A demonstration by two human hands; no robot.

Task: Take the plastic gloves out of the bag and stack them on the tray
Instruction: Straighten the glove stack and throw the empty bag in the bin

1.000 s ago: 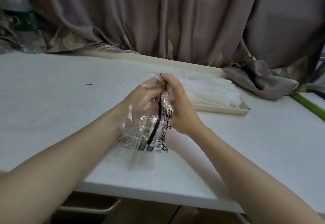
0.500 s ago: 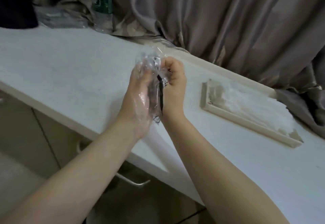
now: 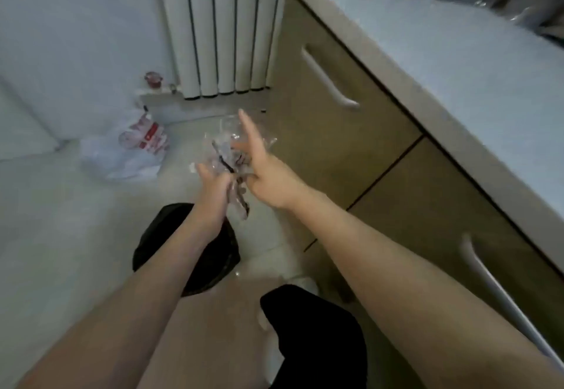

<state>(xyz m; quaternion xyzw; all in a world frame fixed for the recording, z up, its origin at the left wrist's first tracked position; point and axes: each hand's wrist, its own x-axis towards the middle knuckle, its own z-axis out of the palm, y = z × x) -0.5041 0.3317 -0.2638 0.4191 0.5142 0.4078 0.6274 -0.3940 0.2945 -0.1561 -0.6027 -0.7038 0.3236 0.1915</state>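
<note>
head view looks down past the table edge to the floor, away from any tray, which is out of view. the bag, a crumpled clear plastic wrapper with dark print, is held in the air between both hands above a black-lined bin. the left hand has its fingers curled round the lower, bunched part of the bag. the right hand is spread, index finger pointing straight out, its other fingers against the bag's side; whether any of them pinch the film i cannot tell. no gloves can be made out inside, so the bag looks spent, though the blur leaves that unsure. the film looks near weightless, limp and slick, likely to cling to skin and spring open when let go, so it is best gripped as a scrunched wad rather than by one edge. a white bag with red print lies on the floor near a radiator.
</note>
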